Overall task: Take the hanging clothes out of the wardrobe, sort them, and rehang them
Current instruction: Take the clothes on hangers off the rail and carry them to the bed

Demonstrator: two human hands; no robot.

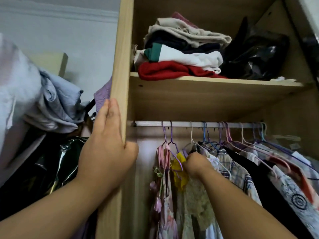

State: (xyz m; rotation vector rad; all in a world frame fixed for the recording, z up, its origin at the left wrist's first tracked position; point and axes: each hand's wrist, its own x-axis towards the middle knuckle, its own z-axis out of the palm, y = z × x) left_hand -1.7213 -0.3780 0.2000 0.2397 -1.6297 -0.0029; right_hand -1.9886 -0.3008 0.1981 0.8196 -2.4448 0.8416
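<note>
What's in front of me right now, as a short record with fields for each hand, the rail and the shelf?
Left hand: holds the edge of the side panel
Right hand: grips the hanging clothes beside the yellow garment
Rail: crowded with hangers, clothes not yet removed
Shelf: folded stack, black bag

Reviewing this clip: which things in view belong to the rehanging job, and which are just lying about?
Job: hanging clothes, rail, right hand gripping them, left hand holding the wardrobe side panel.
Lying about: folded stack on the shelf, black bag beside it, heaped clothes outside the wardrobe, on the left.
</note>
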